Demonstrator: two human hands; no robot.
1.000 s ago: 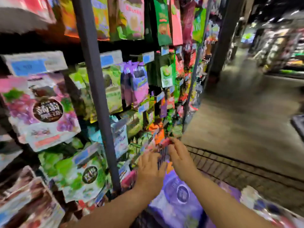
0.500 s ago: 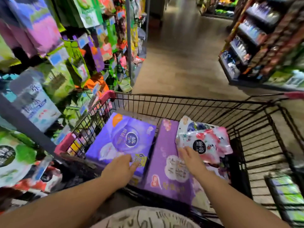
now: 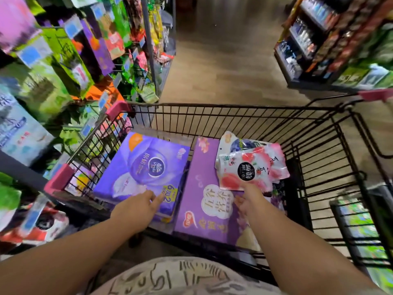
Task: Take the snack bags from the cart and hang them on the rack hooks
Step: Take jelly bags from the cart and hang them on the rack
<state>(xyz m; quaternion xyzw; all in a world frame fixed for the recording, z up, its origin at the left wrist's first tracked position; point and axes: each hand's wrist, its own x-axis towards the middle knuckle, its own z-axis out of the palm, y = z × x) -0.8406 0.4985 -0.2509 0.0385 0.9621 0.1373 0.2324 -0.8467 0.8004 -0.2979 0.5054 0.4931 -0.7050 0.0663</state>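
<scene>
A black wire cart [image 3: 234,120] stands in front of me. A pile of pink-and-white snack bags [image 3: 253,167] lies at its right side, partly on a flat purple box [image 3: 204,194]. My right hand [image 3: 249,200] pinches the near edge of the top snack bag. My left hand [image 3: 138,207] hovers with loose fingers over a purple tissue pack [image 3: 144,165] at the cart's left. The rack [image 3: 70,60] on my left is full of hanging snack bags on hooks.
A dark upright post [image 3: 148,39] divides the rack. Wooden aisle floor [image 3: 223,67] stretches ahead of the cart. Another shelf unit [image 3: 331,39] stands at the right. A second basket with green packs [image 3: 361,226] sits beside the cart on the right.
My view swung from the rack down to the cart. Both hands left the rack and moved into the cart; my right hand reached the top snack bag and took its edge.
</scene>
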